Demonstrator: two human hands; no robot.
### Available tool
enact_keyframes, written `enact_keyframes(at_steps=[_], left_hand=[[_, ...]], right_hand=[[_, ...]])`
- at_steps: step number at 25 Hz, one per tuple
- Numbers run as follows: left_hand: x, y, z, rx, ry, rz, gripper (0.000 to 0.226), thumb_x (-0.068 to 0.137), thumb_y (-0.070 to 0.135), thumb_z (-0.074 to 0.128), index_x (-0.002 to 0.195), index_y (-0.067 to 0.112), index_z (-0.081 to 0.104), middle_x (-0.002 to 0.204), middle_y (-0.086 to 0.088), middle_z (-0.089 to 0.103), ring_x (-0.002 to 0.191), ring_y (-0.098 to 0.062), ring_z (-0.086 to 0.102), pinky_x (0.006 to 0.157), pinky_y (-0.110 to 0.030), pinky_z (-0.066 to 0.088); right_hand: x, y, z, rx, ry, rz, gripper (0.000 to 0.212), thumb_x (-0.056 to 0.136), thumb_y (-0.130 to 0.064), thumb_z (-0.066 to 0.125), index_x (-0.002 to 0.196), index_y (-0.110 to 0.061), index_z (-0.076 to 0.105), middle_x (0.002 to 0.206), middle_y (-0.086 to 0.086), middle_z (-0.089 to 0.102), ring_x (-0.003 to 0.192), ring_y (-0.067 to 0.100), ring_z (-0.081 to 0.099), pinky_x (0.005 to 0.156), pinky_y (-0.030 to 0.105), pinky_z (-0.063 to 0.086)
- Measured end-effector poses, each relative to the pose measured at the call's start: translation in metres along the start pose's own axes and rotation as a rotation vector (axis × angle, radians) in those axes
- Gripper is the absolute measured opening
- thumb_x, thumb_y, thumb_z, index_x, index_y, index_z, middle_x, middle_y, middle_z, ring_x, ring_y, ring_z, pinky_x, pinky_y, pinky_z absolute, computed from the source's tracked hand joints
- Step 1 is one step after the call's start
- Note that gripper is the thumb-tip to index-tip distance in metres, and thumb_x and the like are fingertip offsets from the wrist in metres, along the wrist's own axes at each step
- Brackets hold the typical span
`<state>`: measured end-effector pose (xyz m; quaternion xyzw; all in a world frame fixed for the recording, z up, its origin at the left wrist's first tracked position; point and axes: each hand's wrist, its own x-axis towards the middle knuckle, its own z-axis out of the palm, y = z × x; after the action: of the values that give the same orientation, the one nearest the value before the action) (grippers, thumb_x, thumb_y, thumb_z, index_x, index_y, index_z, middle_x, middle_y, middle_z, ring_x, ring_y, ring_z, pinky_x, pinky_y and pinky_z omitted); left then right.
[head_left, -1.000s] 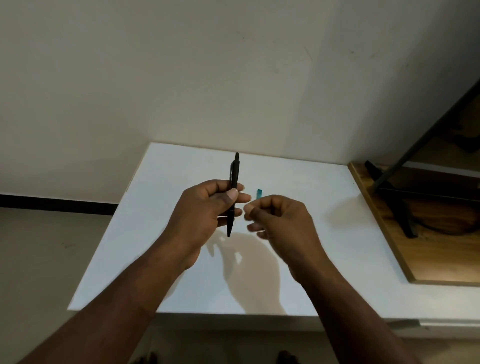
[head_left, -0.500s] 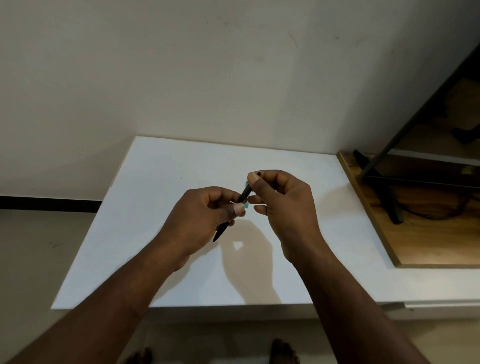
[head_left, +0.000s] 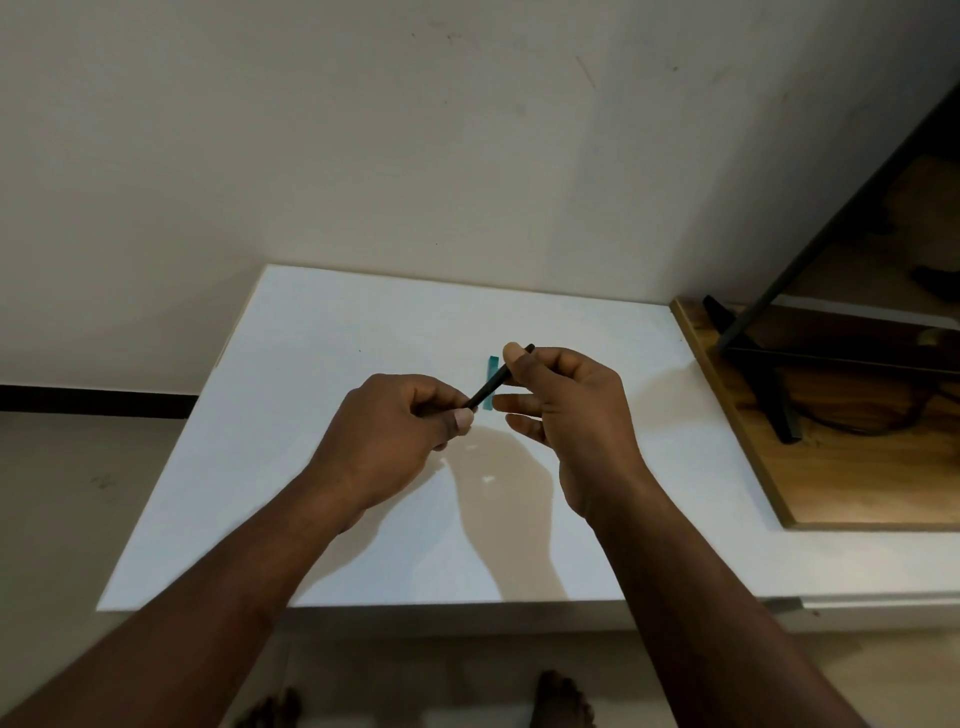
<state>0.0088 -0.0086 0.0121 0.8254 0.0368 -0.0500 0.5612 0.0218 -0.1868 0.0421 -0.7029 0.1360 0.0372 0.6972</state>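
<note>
While the left hand (head_left: 395, 431), at frame centre, curls around the lower end of the black pen (head_left: 492, 385), the right hand (head_left: 566, 410) beside it pinches the upper end, holding it slanted above the white table (head_left: 311, 364). I judge the pen is being twisted apart or together; next, both hands must turn oppositely. A small teal piece (head_left: 490, 365) behind the pen probably lies on the table; the wooden board (head_left: 831, 478) at right blocks nothing.

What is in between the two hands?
The black pen bridges the gap, gripped by left hand and right hand; a teal strip shows behind it, head view.
</note>
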Motion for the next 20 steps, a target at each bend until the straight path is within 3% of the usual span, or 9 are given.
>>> enact_keyframes(at_steps=[6,10,14,20], left_hand=[[0.001,-0.002,-0.005,0.126,0.053,-0.001,0.005,0.086,0.033,0.082,0.091,0.034,0.081,0.082,0.015,0.078,0.083,-0.003,0.069,0.068,-0.027,0.049],[-0.002,0.001,-0.001,-0.045,-0.033,-0.017,0.012,0.087,0.039,0.079,0.098,0.034,0.078,0.086,0.011,0.082,0.082,-0.009,0.077,0.082,-0.034,0.059],[-0.003,0.000,0.004,0.078,0.108,0.056,0.020,0.081,0.045,0.084,0.093,0.032,0.074,0.076,0.012,0.079,0.066,0.002,0.069,0.064,-0.025,0.049],[-0.003,0.000,0.001,0.144,0.131,0.127,0.013,0.080,0.041,0.086,0.085,0.034,0.077,0.071,0.017,0.076,0.064,0.004,0.067,0.057,-0.019,0.044]], right_hand=[[0.000,0.003,0.000,-0.038,-0.016,0.027,0.025,0.102,-0.035,0.070,0.099,-0.013,0.082,0.101,0.003,0.084,0.081,0.022,0.083,0.070,0.029,0.061],[-0.003,0.009,0.006,-0.065,-0.037,0.016,0.017,0.099,-0.027,0.074,0.096,-0.011,0.080,0.095,0.007,0.084,0.080,0.022,0.083,0.069,0.029,0.060],[-0.008,0.013,0.013,-0.058,-0.044,0.015,0.014,0.096,-0.023,0.078,0.095,-0.010,0.074,0.088,0.006,0.084,0.078,0.021,0.082,0.069,0.030,0.059],[-0.008,0.009,0.011,-0.057,-0.081,0.042,0.018,0.098,-0.026,0.076,0.097,-0.008,0.076,0.094,0.006,0.084,0.084,0.020,0.083,0.072,0.031,0.060]])
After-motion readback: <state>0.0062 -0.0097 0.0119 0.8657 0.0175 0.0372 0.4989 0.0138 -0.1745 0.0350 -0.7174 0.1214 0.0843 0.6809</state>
